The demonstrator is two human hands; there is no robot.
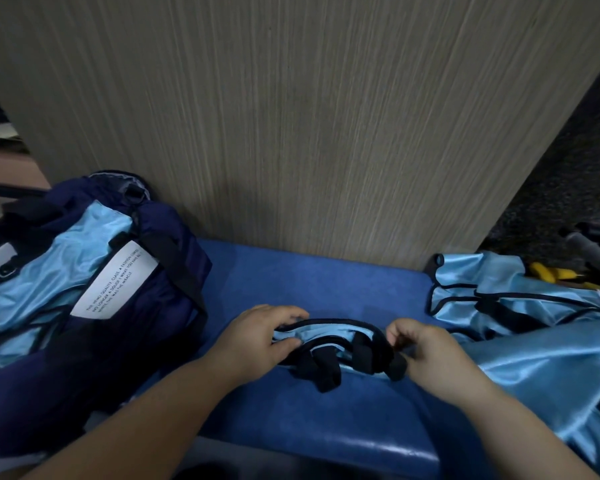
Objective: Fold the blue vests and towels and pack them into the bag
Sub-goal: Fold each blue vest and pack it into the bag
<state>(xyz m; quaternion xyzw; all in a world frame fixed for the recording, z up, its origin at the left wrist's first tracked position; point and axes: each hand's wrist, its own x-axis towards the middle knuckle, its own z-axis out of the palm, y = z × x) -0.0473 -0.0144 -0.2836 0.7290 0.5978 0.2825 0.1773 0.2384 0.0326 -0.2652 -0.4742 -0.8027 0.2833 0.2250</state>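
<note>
A small folded light-blue vest (329,336) with black trim and black straps lies in the middle of a blue padded surface (309,282). My left hand (260,337) grips its left end, fingers curled over the top edge. My right hand (423,351) pinches its right end by a black strap. At the left stands an open navy bag (146,306) with a white printed label, and light-blue vests (59,268) lie inside it. A heap of loose light-blue vests (541,344) lies at the right.
A beige wood-grain panel (309,116) rises straight behind the blue surface. Yellow-handled tools (551,273) and grey metal parts lie at the far right behind the heap. The blue surface's front edge runs below my forearms.
</note>
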